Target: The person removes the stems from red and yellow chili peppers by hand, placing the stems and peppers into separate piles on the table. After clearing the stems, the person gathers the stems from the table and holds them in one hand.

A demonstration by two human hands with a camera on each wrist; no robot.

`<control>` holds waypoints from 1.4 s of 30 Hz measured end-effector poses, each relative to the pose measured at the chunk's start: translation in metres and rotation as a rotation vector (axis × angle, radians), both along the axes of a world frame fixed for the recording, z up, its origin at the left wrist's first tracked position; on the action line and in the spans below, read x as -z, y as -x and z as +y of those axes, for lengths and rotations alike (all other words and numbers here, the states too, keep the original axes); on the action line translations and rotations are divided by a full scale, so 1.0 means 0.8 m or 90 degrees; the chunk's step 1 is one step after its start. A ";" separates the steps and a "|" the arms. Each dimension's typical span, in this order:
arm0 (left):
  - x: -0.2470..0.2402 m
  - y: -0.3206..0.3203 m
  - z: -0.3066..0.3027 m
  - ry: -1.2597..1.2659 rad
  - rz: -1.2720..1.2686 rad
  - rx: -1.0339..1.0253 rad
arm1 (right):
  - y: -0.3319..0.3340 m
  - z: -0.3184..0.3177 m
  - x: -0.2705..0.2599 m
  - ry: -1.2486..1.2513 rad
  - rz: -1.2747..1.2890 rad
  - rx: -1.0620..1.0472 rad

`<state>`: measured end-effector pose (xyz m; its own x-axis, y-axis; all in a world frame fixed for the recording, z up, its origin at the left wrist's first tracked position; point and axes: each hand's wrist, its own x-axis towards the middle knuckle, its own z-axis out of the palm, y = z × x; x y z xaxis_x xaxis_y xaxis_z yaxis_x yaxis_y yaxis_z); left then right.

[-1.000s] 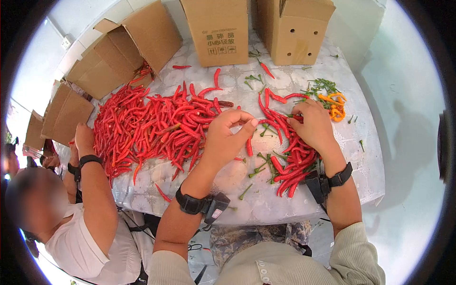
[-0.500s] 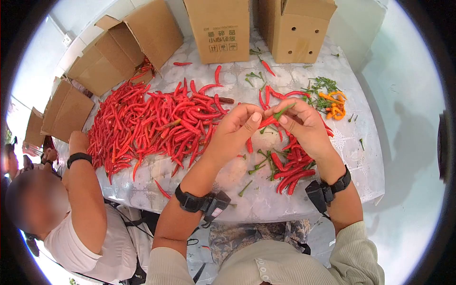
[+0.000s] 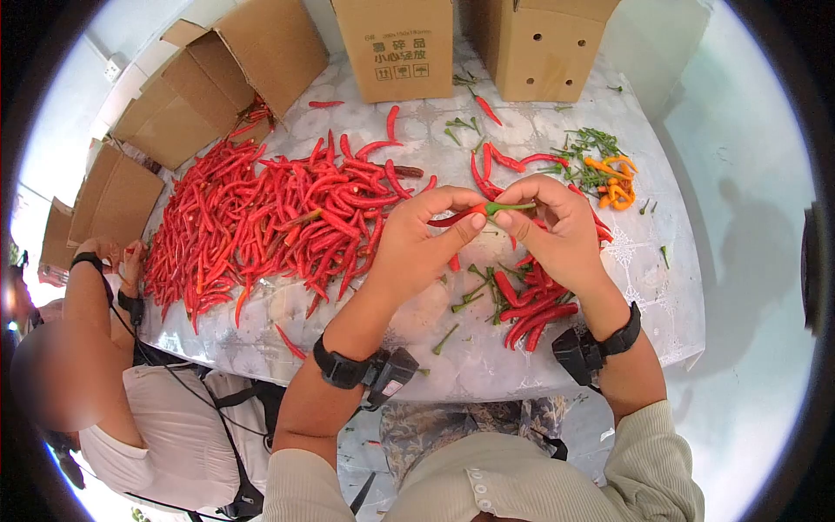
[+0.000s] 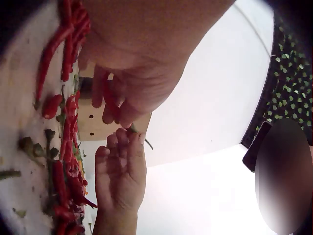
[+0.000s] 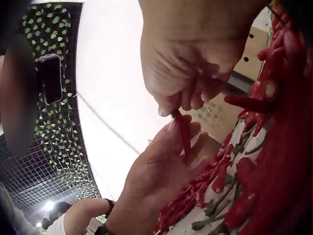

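Observation:
Between the two hands, over the table, is one red chili pepper (image 3: 459,217) with a green stem (image 3: 513,206). My left hand (image 3: 424,239) holds the red body between thumb and fingers, the tip running back under the fingers. At the stem end, my right hand (image 3: 561,228) pinches with thumb and fingertips. The right wrist view shows the pepper (image 5: 183,133) lying along the left fingers, its stem end at the right fingertips. Below the right hand lies a small heap of red peppers (image 3: 532,304), with loose green stems (image 3: 470,298) beside it.
A large heap of red peppers (image 3: 270,213) covers the table's left side. Orange peppers (image 3: 619,193) and a pile of stems (image 3: 593,143) lie at right. Cardboard boxes (image 3: 396,52) line the back. Another person (image 3: 165,409) sits at left, hands near the heap.
My right hand has come up from the small heap with a red pepper and met my left hand, which now grips its body. The neighbouring person's arms have shifted.

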<state>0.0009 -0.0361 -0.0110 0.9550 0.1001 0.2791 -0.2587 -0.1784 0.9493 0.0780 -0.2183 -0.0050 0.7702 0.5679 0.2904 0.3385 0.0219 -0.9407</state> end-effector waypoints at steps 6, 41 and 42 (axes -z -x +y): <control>-0.004 0.002 -0.003 -0.063 -0.062 -0.001 | -0.007 0.004 0.003 -0.032 -0.196 0.052; -0.031 0.009 0.070 -0.606 -0.170 -0.620 | -0.096 -0.070 0.013 0.143 -0.213 0.529; -0.030 0.009 0.075 -0.630 -0.163 -0.643 | -0.096 -0.065 0.017 0.206 -0.313 0.542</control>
